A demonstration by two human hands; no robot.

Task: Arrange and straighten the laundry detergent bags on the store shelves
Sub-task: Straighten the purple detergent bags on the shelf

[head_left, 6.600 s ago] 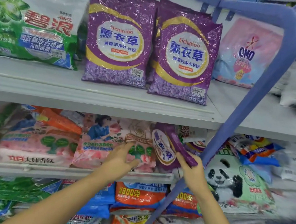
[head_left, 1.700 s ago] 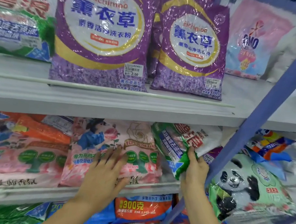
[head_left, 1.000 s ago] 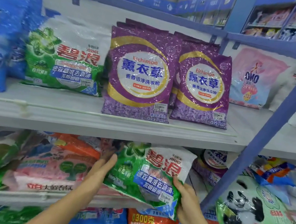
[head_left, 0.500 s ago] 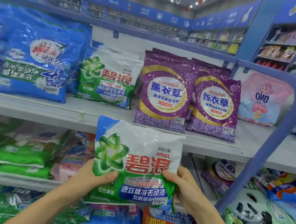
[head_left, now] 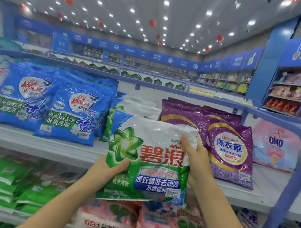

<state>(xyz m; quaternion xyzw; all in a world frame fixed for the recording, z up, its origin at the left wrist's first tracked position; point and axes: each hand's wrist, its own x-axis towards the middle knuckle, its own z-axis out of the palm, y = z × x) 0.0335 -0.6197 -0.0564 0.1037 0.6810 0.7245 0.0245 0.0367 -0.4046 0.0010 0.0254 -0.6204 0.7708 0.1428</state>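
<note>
Ariel bag (head_left: 150, 158): in front of upper shelf (head_left: 24, 141); left grip (head_left: 107, 170) at its lower left, right grip (head_left: 197, 160) at its upper right.
OMO bag (head_left: 275, 148): on upper shelf, right end.

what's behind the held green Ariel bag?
Matching white-and-green bags stand on the upper shelf, only their tops and left edge showing. The held bag covers the rest, plus part of the left purple bag.

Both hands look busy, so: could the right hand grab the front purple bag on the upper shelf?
Probably not yet: the right hand grips the green bag by a corner. Freed, it likely could; the purple bag stands beside it, nothing between.
</note>
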